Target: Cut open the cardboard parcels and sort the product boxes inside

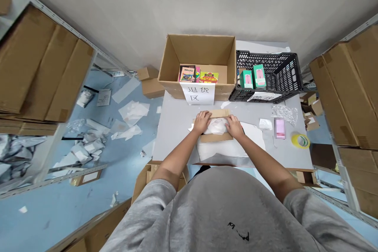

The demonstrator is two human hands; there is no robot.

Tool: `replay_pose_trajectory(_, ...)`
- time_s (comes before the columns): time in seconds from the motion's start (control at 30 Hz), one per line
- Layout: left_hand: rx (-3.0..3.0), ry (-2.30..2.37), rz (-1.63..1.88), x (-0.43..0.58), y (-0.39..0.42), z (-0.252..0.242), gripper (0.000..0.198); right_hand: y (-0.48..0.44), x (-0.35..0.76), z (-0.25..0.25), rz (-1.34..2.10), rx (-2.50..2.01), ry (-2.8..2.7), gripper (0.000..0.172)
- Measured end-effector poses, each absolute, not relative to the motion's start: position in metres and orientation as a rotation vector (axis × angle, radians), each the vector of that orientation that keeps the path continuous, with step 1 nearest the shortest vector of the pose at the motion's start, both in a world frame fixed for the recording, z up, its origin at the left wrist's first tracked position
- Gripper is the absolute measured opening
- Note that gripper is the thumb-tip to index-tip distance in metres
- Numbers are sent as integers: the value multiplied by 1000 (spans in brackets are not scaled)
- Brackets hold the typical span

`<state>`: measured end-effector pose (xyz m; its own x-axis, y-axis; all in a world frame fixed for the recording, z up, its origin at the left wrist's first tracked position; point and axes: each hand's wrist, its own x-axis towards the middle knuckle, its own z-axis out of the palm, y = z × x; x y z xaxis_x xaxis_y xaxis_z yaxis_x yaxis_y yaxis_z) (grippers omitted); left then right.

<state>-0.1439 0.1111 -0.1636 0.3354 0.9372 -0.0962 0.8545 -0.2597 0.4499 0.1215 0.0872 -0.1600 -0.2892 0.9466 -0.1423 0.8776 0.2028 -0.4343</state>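
A small open cardboard box (216, 138) lies on the table, flaps spread toward the far and near sides. Inside it sits a white bundle (217, 127) whose contents are hidden by its wrapping. My left hand (202, 122) grips the box's left end, fingers bent over its edge. At the right end my right hand (235, 126) holds the box in the same way, fingertips close to the bundle. Beneath the box is a white sheet or flattened bag (251, 141), partly covered by my right forearm.
At the table's (173, 138) back stand a large cardboard box (171, 89) with colourful packs and a black crate (285, 92) with green boxes. A tape roll (300, 141), a phone-like pink screen (280, 128) and clear plastic wrap (286, 114) lie right. Shelves flank both sides.
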Motion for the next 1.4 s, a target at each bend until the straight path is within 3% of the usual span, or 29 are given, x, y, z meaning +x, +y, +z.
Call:
replay_pose_trajectory(0.2, 2360, 1185, 71, -140, 88, -153, 57, 78, 119, -163, 668, -1721, -2575, 67)
replay_pose_trajectory(0.37, 2361, 1237, -46, -132, 94, -155, 63, 91, 116, -167, 852, -1702, -2538, 34)
replay_pose_trajectory(0.53, 2284, 1264, -13, -124, 97, -160, 38, 97, 116, -165, 1015, -1698, -2363, 47)
replay_pose_trajectory(0.67, 2204, 1396, -48, -117, 100, -159, 46, 96, 118, -161, 934, -1738, -2342, 22)
replay_pose_trajectory(0.77, 2209, 1374, -123, -115, 105, -155, 39, 94, 118, -160, 866, -1714, -2454, 43)
replay_pose_trajectory(0.9, 2295, 1265, -187, -119, 103, -150, 27, 93, 116, -161, 939, -1707, -2568, 26)
replay_pose_trajectory(1.13, 2172, 1404, -247, -117, 90, -148, 28, 96, 103, -156, 965, -1762, -2456, 48)
replay_pose_trajectory(1.3, 2131, 1501, -172, -122, 92, -150, 32, 91, 95, -156, 961, -1623, -2630, 46)
replay_pose_trajectory(1.4, 2122, 1547, -127, -125, 94, -150, 32, 91, 95, -159, 955, -1652, -2558, 56)
